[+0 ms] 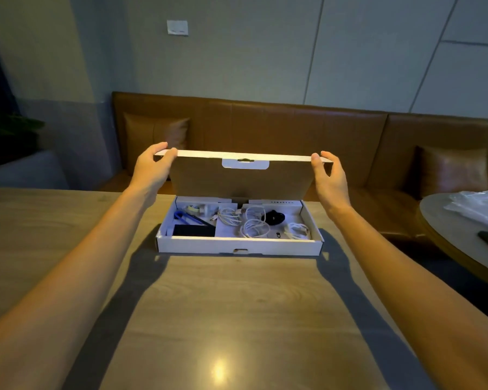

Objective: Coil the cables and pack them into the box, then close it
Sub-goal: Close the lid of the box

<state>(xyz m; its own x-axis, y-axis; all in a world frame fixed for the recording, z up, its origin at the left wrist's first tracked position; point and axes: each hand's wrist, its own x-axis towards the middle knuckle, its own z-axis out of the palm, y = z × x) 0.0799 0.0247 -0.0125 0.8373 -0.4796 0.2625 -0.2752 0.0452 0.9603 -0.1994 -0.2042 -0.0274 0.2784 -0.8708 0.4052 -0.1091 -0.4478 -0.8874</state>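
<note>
A wooden table (237,319) is seen, and toward its far side a flat white box (279,246) is placed with its lid (241,181) raised nearly upright. The lid's upper edge is pinched at the left corner by the left hand (152,167) and at the right corner by the right hand (331,175). Several coiled white cables (255,228) are laid inside the box among other small items, so the packing is judged done. Closing is left: the lid must be lowered and its tab (245,164) tucked into the slot (240,251) in the near wall.
</note>
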